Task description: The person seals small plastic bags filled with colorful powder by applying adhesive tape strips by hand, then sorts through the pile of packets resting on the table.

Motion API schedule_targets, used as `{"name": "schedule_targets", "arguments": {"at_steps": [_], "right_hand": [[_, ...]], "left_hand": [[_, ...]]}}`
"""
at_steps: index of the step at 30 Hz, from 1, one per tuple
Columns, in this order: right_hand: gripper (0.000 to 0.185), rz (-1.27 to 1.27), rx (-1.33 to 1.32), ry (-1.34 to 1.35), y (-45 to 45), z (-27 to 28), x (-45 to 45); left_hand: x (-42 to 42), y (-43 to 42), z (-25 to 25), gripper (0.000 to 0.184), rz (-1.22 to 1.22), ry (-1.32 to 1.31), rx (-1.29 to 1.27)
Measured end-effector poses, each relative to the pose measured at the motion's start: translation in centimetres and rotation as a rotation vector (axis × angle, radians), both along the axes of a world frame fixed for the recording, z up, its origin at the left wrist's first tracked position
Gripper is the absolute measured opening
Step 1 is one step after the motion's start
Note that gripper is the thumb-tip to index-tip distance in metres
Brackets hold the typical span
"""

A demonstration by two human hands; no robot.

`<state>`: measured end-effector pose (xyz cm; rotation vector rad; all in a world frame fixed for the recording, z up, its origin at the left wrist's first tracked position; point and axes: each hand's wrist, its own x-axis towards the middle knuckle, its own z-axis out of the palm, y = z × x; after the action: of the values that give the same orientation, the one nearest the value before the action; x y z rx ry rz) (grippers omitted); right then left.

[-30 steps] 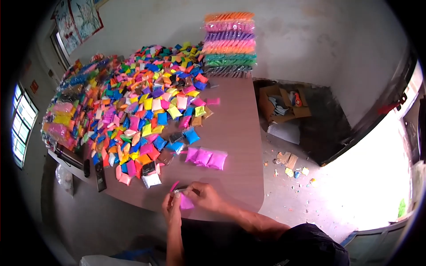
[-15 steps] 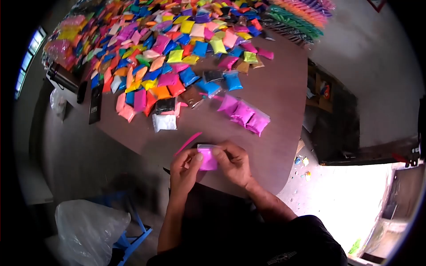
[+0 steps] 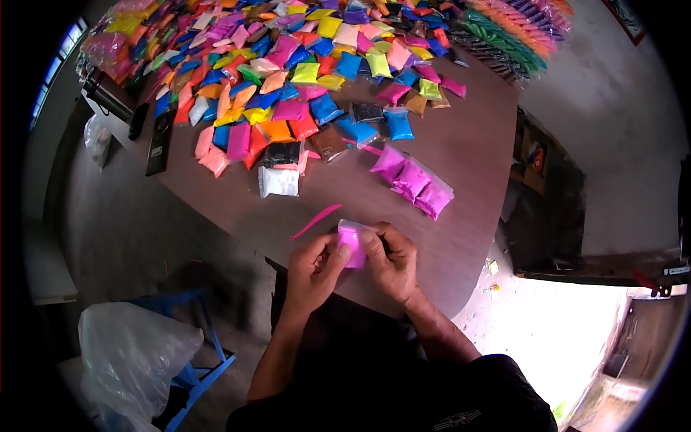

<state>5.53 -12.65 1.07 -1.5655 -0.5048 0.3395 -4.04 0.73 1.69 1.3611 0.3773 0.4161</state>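
Between my hands, above the front edge of the brown table (image 3: 461, 237), is a small clear packet with pink filling (image 3: 353, 246). My left hand (image 3: 315, 268) grips its left side, the thumb on the front. On its right side, my right hand (image 3: 391, 261) pinches it with the thumb. A thin pink stick (image 3: 317, 221) lies on the table just beyond my left hand. Farther off, three pink-purple packets (image 3: 412, 181) rest in a row, with another pink strip at their left end. A white packet (image 3: 279, 183) lies at the near edge of the pile.
A big heap of coloured packets (image 3: 288, 111) covers the table's far side. Stacked bags of packets (image 3: 504, 39) stand at the back right. A dark flask (image 3: 108, 97) and a black remote (image 3: 160, 144) are at the left. Below left is a plastic bag (image 3: 137, 360) on a blue stool (image 3: 205, 374).
The view has tilted down and turned. The packet is now held upright, facing the camera, with both hands still on it. The pink stick now lies apart from my left hand.
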Motion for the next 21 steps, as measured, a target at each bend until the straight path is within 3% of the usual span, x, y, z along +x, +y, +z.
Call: {"name": "schedule_targets", "arguments": {"at_steps": [6, 15, 21], "right_hand": [[0.021, 0.124, -0.029, 0.056, -0.3, 0.8, -0.2], [0.031, -0.030, 0.086, 0.144, 0.0, 0.0, -0.1], [0.024, 0.001, 0.046, 0.154, 0.1, 0.3, -0.2]], "left_hand": [[-0.5, 0.2, -0.4, 0.024, 0.001, 0.035, -0.016], [-0.4, 0.1, -1.1, 0.028, -0.056, 0.089, 0.010], [-0.3, 0.4, -1.1, 0.026, -0.080, 0.062, -0.020]]}}
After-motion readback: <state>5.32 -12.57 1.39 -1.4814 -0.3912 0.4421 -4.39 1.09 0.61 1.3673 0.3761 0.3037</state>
